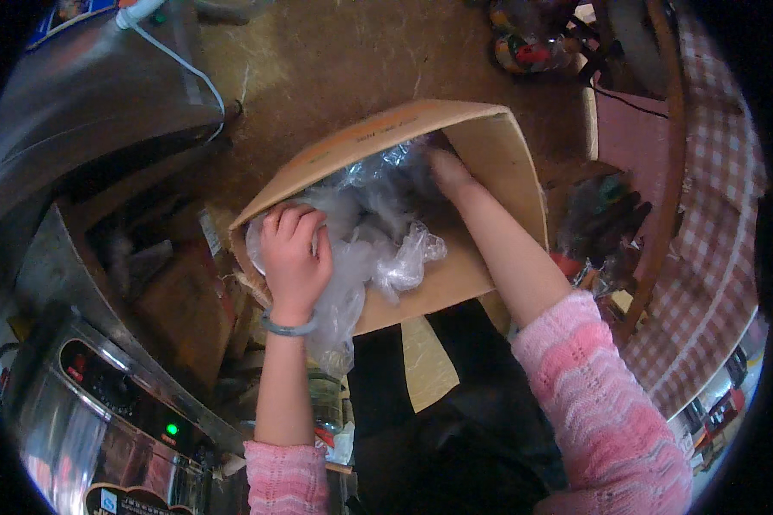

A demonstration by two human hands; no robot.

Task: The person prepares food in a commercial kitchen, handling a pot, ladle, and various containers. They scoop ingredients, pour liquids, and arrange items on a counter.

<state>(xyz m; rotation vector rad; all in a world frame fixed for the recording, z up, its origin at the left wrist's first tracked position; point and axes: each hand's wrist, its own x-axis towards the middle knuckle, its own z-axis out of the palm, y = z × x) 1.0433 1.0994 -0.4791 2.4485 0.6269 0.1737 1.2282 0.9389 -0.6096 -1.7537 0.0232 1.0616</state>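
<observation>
Before me a cardboard box stands with its top open. Crumpled clear plastic bags fill part of it, and some plastic hangs over the near left rim. My left hand is at the box's left side, fingers curled over the plastic; whether it grips any is unclear. A grey-green bangle circles that wrist. My right hand reaches down into the far right part of the box, beside shiny plastic. Its fingers are blurred and partly hidden, so I cannot see what they hold.
A metal appliance with a lit green light stands at the lower left. To the right is a checked cloth on a table, with dark bags beside it. A white cord hangs at the upper left over the brown floor.
</observation>
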